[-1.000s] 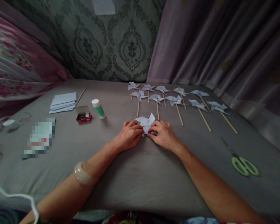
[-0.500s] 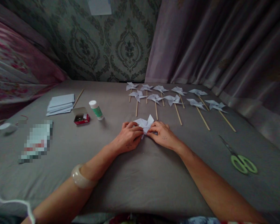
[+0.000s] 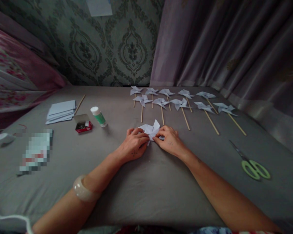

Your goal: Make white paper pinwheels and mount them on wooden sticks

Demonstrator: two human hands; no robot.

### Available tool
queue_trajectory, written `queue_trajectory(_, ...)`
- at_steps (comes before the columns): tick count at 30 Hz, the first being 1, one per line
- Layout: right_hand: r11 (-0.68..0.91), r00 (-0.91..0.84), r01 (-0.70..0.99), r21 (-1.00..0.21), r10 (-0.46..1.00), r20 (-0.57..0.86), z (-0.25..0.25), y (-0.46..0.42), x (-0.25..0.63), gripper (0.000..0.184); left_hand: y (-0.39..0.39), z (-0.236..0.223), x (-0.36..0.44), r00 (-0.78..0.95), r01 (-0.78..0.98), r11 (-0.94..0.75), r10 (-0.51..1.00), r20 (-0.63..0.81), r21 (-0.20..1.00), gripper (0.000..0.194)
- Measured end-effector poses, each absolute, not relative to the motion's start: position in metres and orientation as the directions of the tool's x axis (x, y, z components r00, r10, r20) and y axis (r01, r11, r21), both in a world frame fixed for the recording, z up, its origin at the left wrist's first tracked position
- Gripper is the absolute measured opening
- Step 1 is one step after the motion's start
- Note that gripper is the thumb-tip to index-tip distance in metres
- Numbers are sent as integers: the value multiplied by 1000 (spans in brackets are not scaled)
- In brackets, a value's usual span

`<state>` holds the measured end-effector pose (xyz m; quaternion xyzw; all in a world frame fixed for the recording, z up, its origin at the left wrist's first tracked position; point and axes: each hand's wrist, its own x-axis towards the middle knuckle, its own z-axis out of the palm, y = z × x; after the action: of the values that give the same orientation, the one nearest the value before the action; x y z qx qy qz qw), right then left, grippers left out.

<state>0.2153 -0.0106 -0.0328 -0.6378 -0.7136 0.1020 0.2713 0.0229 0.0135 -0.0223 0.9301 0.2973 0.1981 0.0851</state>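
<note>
A folded white paper pinwheel [image 3: 151, 129] lies low over the grey cloth, between my two hands. My left hand [image 3: 136, 143] grips its left side, fingers curled over the paper. On the right side, my right hand [image 3: 169, 139] pinches the near edge between thumb and fingers. One pointed blade sticks up at the far side. Its underside and part of its centre are hidden by my fingers, and no stick shows on it. Beyond my hands, several finished paper pinwheels [image 3: 180, 104] on wooden sticks lie in two rows.
Green-handled scissors [image 3: 255, 169] lie at right. To the left are a glue stick [image 3: 99, 117], an open red box of small metal pieces [image 3: 83, 126], a stack of white paper [image 3: 61, 111], a loose wooden stick [image 3: 79, 105] and a blurred packet [image 3: 36, 151].
The view has shifted slightly, so the things on the left sit a little lower and further left. Both hands keep hold of the pinwheel with barely any movement.
</note>
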Motion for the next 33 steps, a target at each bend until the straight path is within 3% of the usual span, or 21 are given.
queue_trajectory(8, 180, -8, 850, -495, 944, 328, -39, -8, 214, 12, 13, -21, 24, 745, 524, -812, 584, 322, 257, 23)
queue_trajectory(18, 130, 33, 859, -494, 951, 307, -42, -7, 212, 9, 15, -25, 25, 741, 538, -808, 590, 320, 240, 26)
queue_trajectory(25, 169, 56, 851, -497, 912, 406, -48, -5, 210, 13, 14, -23, 25, 748, 544, -810, 586, 312, 218, 29)
queue_trajectory(33, 113, 78, 856, -504, 936, 343, -44, -6, 207, 10, 13, -25, 27, 753, 544, -814, 581, 309, 204, 32)
